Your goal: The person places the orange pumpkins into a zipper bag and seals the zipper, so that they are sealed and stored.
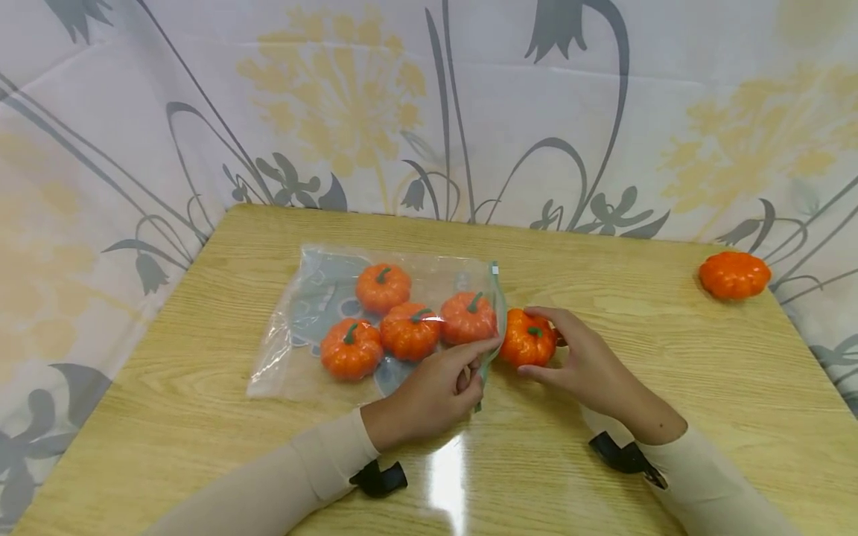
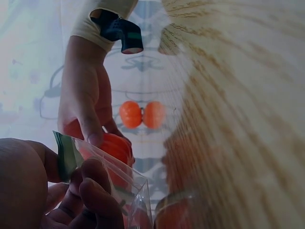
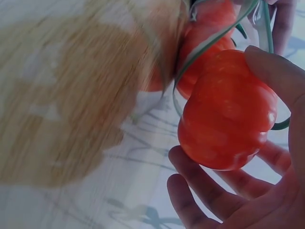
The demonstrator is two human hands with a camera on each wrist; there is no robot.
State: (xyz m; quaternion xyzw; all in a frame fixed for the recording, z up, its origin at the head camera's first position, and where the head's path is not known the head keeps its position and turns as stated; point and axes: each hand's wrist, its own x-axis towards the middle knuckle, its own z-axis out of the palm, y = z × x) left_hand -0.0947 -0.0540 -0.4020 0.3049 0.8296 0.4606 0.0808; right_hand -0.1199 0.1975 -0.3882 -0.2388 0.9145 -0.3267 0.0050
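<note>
A clear zip bag (image 1: 278,368) with a green-edged mouth lies flat on the table, its opening facing right. Several small orange toy pumpkins (image 1: 351,350) with green stems lie inside it. My left hand (image 1: 432,394) pinches the bag's green edge (image 2: 66,155) near the mouth, holding it up. Another pumpkin (image 1: 526,339) is gripped between the thumb and fingers of my right hand (image 1: 593,365), right at the opening. In the right wrist view this pumpkin (image 3: 226,114) sits against the green rim (image 3: 209,43), with bagged ones behind it.
One more orange pumpkin (image 1: 734,275) rests on its side near the table's far right corner. The wooden table (image 1: 643,298) meets a flower-patterned cloth (image 1: 482,112) along its back edge. Black straps (image 1: 378,479) circle both wrists.
</note>
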